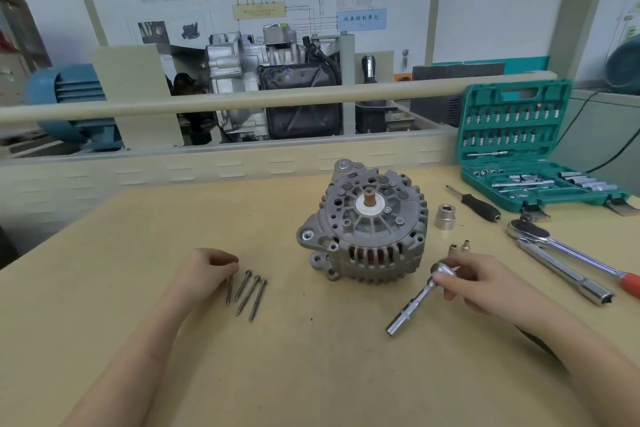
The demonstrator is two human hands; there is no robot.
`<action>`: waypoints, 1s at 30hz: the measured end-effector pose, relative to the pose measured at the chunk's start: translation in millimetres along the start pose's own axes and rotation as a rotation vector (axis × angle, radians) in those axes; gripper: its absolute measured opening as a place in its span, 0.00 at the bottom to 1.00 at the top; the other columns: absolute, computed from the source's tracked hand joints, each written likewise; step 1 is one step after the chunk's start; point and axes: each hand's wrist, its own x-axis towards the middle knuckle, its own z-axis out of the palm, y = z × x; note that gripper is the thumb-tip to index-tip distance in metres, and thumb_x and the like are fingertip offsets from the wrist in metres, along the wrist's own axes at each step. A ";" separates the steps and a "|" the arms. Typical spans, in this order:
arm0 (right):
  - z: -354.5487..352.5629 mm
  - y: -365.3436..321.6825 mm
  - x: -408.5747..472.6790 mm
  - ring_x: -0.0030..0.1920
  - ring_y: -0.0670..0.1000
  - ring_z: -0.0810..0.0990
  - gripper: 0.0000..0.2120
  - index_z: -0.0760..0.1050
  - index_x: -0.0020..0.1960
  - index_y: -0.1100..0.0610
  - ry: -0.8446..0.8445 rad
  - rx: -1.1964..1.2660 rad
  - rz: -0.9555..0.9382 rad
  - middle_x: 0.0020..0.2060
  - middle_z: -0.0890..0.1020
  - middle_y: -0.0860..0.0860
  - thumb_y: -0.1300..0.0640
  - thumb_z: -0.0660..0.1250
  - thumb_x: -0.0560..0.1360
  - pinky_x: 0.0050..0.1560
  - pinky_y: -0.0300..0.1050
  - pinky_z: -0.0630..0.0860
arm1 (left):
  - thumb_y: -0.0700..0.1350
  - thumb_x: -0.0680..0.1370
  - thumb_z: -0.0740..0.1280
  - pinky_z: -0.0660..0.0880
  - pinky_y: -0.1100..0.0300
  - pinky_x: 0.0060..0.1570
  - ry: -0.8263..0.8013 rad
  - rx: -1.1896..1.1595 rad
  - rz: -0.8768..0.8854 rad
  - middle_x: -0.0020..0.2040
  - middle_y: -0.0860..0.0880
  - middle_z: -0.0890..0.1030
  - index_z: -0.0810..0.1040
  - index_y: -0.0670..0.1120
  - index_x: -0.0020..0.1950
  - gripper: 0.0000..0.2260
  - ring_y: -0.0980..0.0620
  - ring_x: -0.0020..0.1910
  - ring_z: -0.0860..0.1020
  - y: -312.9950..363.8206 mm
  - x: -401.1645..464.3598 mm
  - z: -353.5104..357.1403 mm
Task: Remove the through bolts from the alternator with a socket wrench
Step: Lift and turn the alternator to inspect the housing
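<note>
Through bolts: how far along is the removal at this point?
Apparently done: four through bolts lie on the table left of the alternator. The left hand touches the leftmost bolt; the right hand holds the socket wrench on the table. Remaining bolts cannot be ruled out.

2 bare forearms reach up from the bottom of the frame, 1 hand on each side of centre.

The left hand (207,269) lies at left of centre, its forearm running up from the lower left edge, knuckles up, fingers curled down with the fingertips (231,262) pinching the top of 1 bolt (229,289). The right hand (474,282) sits right of centre, its forearm coming in from the lower right corner, fingers curled round the head of a socket wrench (417,298).
</note>
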 end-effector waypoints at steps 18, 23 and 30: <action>-28.1 22.3 17.0 0.56 0.48 0.72 0.21 0.69 0.65 0.53 0.527 -0.106 -0.083 0.56 0.74 0.48 0.46 0.61 0.75 0.51 0.44 0.69 | 0.47 0.77 0.63 0.68 0.59 0.45 0.217 0.062 0.183 0.45 0.48 0.79 0.79 0.42 0.51 0.11 0.51 0.45 0.74 16.6 -11.9 13.8; 5.3 -22.5 52.2 0.61 0.49 0.71 0.25 0.64 0.69 0.51 0.321 0.657 -0.013 0.61 0.70 0.47 0.40 0.51 0.77 0.61 0.48 0.66 | 0.55 0.77 0.59 0.71 0.57 0.53 -0.072 -0.445 0.152 0.48 0.52 0.80 0.76 0.50 0.48 0.11 0.57 0.50 0.76 68.9 -15.8 42.9; 36.0 -24.0 67.2 0.43 0.41 0.82 0.08 0.72 0.51 0.42 0.217 0.804 -0.060 0.48 0.82 0.43 0.50 0.66 0.73 0.33 0.31 0.75 | 0.54 0.71 0.67 0.77 0.61 0.48 -0.291 -0.635 0.128 0.53 0.48 0.82 0.76 0.46 0.59 0.19 0.53 0.48 0.81 100.6 -14.3 74.5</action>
